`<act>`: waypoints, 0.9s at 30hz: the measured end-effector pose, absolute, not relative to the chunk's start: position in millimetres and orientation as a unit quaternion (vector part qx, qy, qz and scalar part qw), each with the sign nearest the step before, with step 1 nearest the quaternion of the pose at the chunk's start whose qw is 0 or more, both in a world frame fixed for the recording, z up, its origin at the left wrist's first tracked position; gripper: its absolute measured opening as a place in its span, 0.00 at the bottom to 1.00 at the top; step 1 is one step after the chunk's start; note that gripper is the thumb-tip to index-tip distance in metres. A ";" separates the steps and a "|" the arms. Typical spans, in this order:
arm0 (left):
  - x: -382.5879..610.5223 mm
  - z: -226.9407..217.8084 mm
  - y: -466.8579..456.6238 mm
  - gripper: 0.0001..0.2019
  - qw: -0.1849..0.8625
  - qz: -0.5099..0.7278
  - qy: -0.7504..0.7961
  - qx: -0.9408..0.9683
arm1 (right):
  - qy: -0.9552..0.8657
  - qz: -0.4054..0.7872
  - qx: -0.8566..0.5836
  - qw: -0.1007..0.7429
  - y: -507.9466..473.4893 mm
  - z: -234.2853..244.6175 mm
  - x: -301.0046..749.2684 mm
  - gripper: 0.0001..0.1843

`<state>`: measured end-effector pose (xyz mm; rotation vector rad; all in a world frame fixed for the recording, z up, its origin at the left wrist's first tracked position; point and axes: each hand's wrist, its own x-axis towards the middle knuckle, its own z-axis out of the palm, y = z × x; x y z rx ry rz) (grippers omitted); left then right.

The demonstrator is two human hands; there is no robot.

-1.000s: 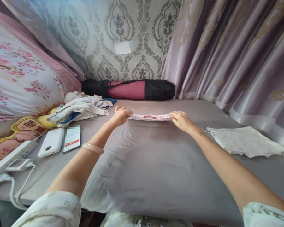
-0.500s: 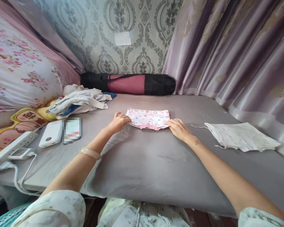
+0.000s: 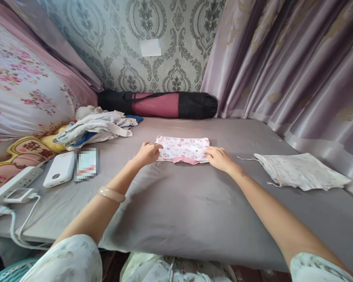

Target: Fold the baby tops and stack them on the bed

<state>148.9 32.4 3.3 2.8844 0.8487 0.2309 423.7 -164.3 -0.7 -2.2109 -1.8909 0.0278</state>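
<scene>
A small pair of white underpants (image 3: pixel 184 148) with a pink print lies flat in the middle of the grey-covered surface. Pink trim shows along the near edge. My left hand (image 3: pixel 149 152) has its fingers closed at the left side of the underpants, thumb and forefinger over the edge. At the opposite side, the fingers of my right hand (image 3: pixel 219 157) pinch the right edge near the lower corner. The fingertips beneath the cloth are hidden.
Folded pale trousers (image 3: pixel 302 170) lie at right. On the left are crumpled clothes (image 3: pixel 97 127), a white power bank (image 3: pixel 59 169), a blurred-out phone-like item (image 3: pixel 86 164) and a power strip (image 3: pixel 16 188) with cables. A black-and-pink rolled bag (image 3: pixel 155 105) lies along the wall.
The near edge of the underpants lies slightly closer to me and looks flatter. Both hands have shifted a little up the sides, from the lower corners. The view has moved slightly.
</scene>
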 end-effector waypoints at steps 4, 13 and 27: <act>205.2 -0.7 18.2 0.19 0.057 0.114 0.312 0.942 | -0.638 -0.008 -0.758 0.133 -115.5 -0.7 403.9 0.25; 266.1 -34.8 19.6 0.21 0.050 0.086 0.334 0.937 | -0.645 0.059 -0.758 0.080 -51.3 -26.8 374.3 0.29; 259.0 -42.8 22.6 0.23 0.031 0.105 0.373 0.921 | -0.565 0.025 -0.818 0.104 -56.1 -40.6 376.8 0.30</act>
